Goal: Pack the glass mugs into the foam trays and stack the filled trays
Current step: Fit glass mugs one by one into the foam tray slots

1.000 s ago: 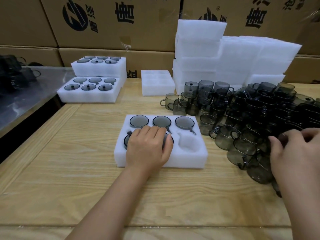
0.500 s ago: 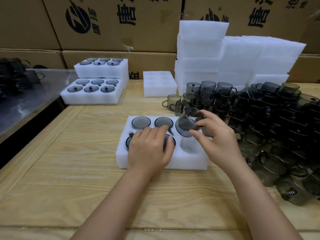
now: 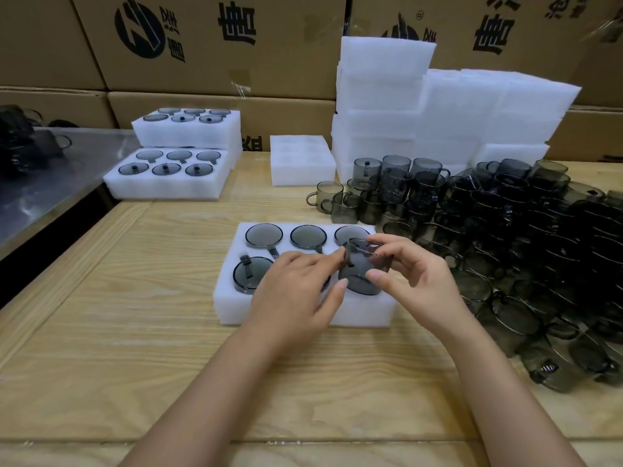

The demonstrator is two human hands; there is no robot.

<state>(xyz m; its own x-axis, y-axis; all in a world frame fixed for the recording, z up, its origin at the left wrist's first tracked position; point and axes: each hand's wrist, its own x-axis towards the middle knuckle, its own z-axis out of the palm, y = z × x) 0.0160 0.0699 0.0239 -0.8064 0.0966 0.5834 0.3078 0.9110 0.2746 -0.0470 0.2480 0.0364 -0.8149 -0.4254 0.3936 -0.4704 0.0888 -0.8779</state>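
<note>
A white foam tray point(image 3: 232, 305) lies in front of me on the wooden table, with smoky glass mugs in its three far pockets and in its near left pocket. My right hand point(image 3: 414, 281) pinches another smoky glass mug point(image 3: 364, 267), tilted over the near right pocket. My left hand point(image 3: 296, 294) rests over the near middle pocket and its fingertips touch that mug's left side. A big heap of loose mugs point(image 3: 505, 237) covers the table to the right.
Two filled trays point(image 3: 168, 190) sit stacked in steps at the far left, with an empty tray point(image 3: 301, 163) beside them. Tall piles of empty foam trays point(image 3: 438, 109) stand behind the mugs. Cardboard boxes point(image 3: 209, 45) wall the back. A metal counter point(image 3: 37, 183) lies left.
My right hand left the mug heap, carried one mug over to the tray and lowered it toward the near right pocket. My left hand's fingers shifted right to meet the mug.
</note>
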